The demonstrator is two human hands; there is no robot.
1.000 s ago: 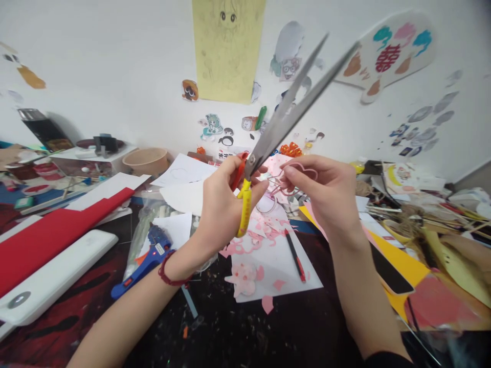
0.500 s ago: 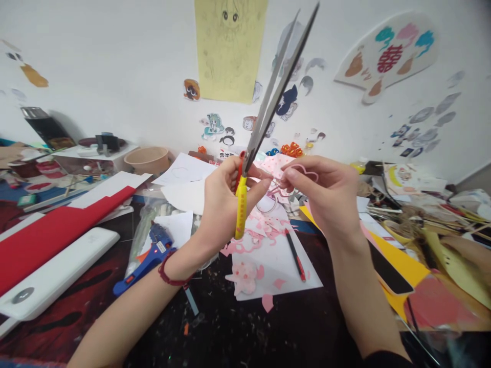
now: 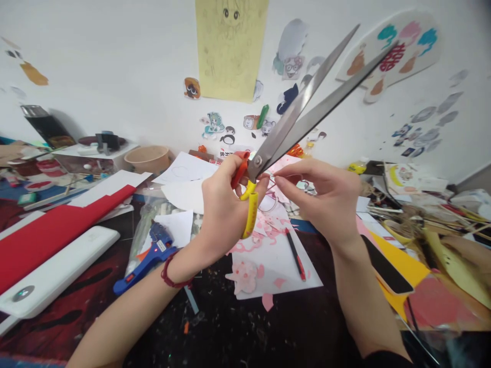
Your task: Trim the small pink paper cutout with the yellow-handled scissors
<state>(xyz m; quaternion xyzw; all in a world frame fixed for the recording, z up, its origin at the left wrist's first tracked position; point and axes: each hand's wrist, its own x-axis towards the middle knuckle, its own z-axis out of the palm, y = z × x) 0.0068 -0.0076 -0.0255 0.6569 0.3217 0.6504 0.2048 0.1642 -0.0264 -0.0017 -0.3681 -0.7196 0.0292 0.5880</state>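
Note:
My left hand [image 3: 226,204] is closed on the scissors [image 3: 251,204], which have yellow and red handles. Their long blades stand partly apart and point up to the right. Beside it, my right hand [image 3: 322,197] pinches a thin pink paper outline [image 3: 295,178], partly hidden by the fingers. The fingertips of both hands nearly meet at this paper. Below them lies a white sheet [image 3: 276,276] bearing pink scraps, a pink star-like cutout [image 3: 244,277] and a black and red pen [image 3: 295,254].
A blue glue gun [image 3: 153,258] lies left of my left wrist, near a white power bank [image 3: 61,271] and red board [image 3: 65,230]. On the right are a dark phone [image 3: 387,266], yellow paper [image 3: 418,271] and heaped craft material. A wall with stickers rises behind.
The scissors have swung from nearly upright to leaning right, and their blades are wider apart. The pink outline is now more hidden between my fingers. My right hand has barely moved.

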